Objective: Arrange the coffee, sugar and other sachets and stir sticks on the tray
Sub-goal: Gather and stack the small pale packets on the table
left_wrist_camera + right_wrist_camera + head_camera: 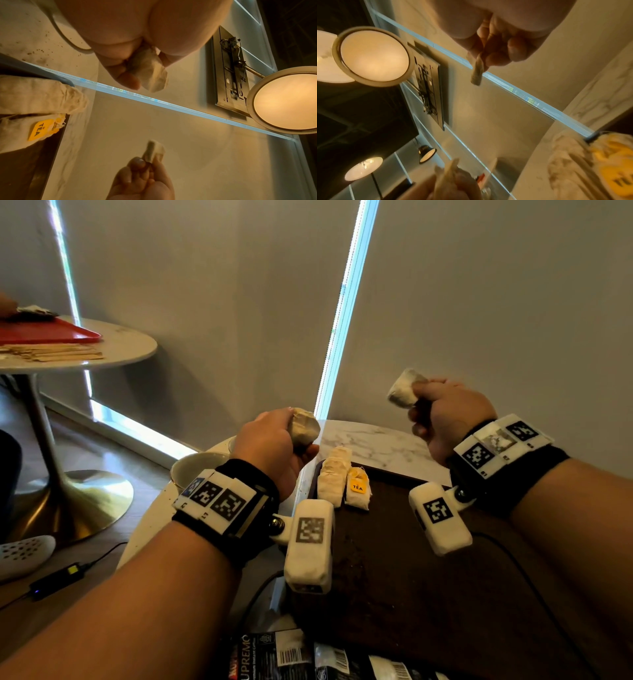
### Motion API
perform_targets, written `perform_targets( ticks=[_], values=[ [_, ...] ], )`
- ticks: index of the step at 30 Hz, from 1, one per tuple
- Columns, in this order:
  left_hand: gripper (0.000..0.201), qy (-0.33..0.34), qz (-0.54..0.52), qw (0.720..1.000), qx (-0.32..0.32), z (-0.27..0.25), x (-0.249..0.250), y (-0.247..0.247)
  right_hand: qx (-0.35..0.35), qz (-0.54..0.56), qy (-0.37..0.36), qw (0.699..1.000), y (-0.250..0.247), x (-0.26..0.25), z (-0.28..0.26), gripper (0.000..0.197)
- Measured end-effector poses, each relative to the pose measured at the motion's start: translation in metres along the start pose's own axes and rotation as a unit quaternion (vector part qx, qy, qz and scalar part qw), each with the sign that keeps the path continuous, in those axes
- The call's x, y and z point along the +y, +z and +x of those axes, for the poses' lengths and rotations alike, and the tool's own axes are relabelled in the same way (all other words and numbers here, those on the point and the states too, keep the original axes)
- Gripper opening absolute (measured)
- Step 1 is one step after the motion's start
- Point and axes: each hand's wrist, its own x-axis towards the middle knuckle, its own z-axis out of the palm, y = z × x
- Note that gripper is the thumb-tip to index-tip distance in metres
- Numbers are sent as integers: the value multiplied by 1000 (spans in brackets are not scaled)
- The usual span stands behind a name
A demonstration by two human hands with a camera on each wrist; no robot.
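Nearest the head camera lie the black coffee sachets (291, 655), at the tray's near edge. Beyond them the dark tray (411, 594) sits on the marble table (376, 443), with a white cup (195, 463) at its left. The left hand (274, 446) is raised above the tray's far left corner, fingers curled round a pale tea bag (303, 428). The right hand (445, 416), higher and well apart, pinches another tea bag (404, 388). A row of tea bags (334, 477) rests in the tray's far left corner, and just beside it lies one with a yellow TEA tag (358, 487).
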Motion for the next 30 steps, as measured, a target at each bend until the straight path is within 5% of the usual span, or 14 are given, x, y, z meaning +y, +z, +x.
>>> perform_targets(
  ticks=[7, 14, 30],
  values=[
    [14, 33, -53, 998, -20, 4, -3, 0, -141, -88, 78, 983, 21, 26, -27, 4],
    [9, 28, -26, 999, -8, 2, 0, -2, -202, -171, 116, 957, 31, 46, -38, 7],
    [10, 18, -25, 1000, -4, 3, -1, -2, -218, -251, 228, 915, 40, 51, -50, 7]
  ],
)
